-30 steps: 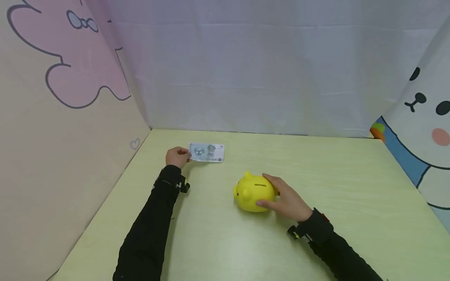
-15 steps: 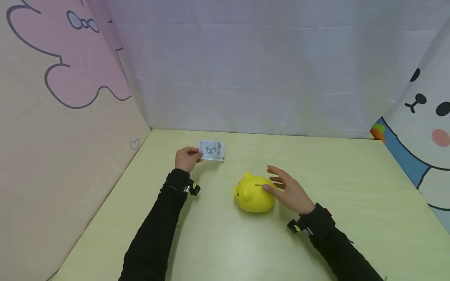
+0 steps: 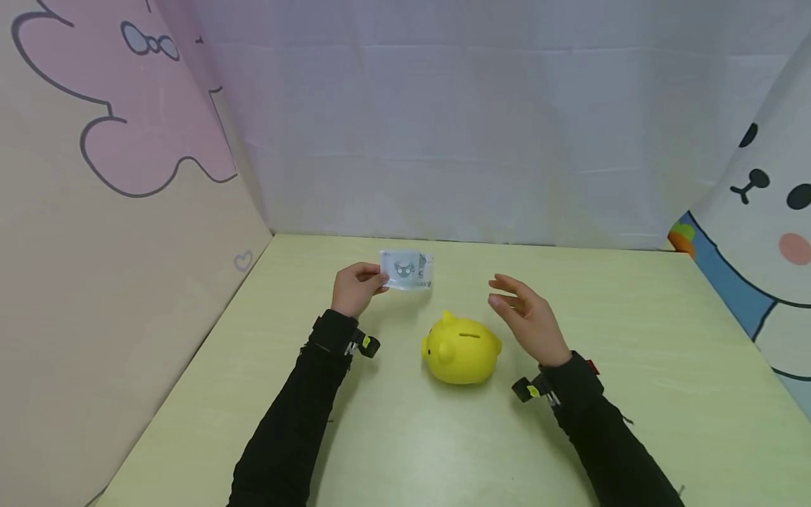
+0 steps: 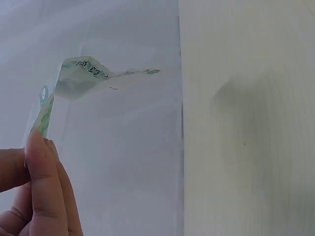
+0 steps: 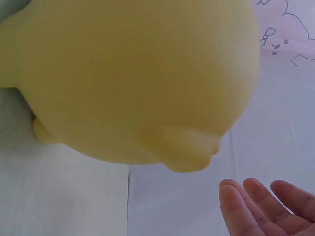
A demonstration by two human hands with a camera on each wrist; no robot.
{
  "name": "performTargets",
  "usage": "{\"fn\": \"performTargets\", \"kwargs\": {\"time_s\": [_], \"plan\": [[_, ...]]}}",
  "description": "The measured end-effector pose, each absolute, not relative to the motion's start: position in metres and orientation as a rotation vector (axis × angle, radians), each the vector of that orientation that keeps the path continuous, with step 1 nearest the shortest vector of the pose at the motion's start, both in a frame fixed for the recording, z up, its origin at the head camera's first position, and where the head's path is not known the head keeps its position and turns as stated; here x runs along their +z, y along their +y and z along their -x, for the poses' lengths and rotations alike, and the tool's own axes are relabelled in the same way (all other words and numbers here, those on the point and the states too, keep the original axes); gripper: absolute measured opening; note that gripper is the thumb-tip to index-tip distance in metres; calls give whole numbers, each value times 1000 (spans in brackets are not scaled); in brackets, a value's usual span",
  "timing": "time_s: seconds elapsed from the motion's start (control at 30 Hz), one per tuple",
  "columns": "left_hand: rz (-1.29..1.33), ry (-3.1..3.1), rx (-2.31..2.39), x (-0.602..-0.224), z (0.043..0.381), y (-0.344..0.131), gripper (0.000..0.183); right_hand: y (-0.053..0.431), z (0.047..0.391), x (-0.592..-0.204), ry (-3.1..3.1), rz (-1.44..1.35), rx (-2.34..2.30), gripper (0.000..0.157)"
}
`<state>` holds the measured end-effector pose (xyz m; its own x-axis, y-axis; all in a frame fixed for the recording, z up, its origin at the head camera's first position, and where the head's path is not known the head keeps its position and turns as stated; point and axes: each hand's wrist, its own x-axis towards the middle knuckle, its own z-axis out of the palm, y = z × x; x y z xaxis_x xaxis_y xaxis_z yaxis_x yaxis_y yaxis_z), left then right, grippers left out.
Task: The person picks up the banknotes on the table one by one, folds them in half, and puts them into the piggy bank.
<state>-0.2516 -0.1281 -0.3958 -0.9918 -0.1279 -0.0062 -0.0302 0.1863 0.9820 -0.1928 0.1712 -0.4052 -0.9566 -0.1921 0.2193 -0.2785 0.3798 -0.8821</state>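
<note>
In the head view my left hand [image 3: 357, 290] pinches the left end of a pale blue-green banknote [image 3: 407, 270], held up above the table. The left wrist view shows the banknote [image 4: 81, 73] bent over, gripped at one end between thumb and fingers. A yellow piggy bank [image 3: 461, 350] stands on the table, snout to the left, a slot on its back. My right hand [image 3: 531, 320] hovers up and right of the piggy bank, apart from it, fingers loosely bent around nothing. Up close, the piggy bank [image 5: 138, 83] fills much of the right wrist view.
The pale yellow table [image 3: 633, 338] stretches under both arms. A white curtain [image 3: 475, 141] hangs along its far edge. Printed panels close off the sides, a pink figure [image 3: 158, 105] at left and a white bear [image 3: 760, 211] at right.
My left hand has lifted the banknote and carried it to the right, and the note now bends. My right hand has let go of the piggy bank and risen away from it.
</note>
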Motion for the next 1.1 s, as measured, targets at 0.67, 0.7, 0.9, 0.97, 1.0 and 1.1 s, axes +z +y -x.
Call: {"fn": "performTargets", "kwargs": {"time_s": [0.67, 0.7, 0.9, 0.97, 1.0, 1.1], "plan": [[154, -2228, -2216, -369, 217, -86, 17, 170, 210, -386, -2471, -361, 1736, 57], [168, -2223, -2226, -368, 215, -85, 17, 170, 210, -386, -2464, -358, 1746, 57], [232, -2232, -2230, -363, 206, -80, 17, 171, 210, -384, -2456, -340, 1813, 56], [234, -2238, -2227, -363, 204, -79, 17, 170, 210, -384, -2461, -332, 1847, 56], [232, -2241, -2226, -363, 203, -79, 17, 170, 210, -385, -2459, -332, 1867, 56], [232, -2239, -2225, -364, 202, -79, 17, 168, 210, -385, -2449, -346, 1911, 51]]}}
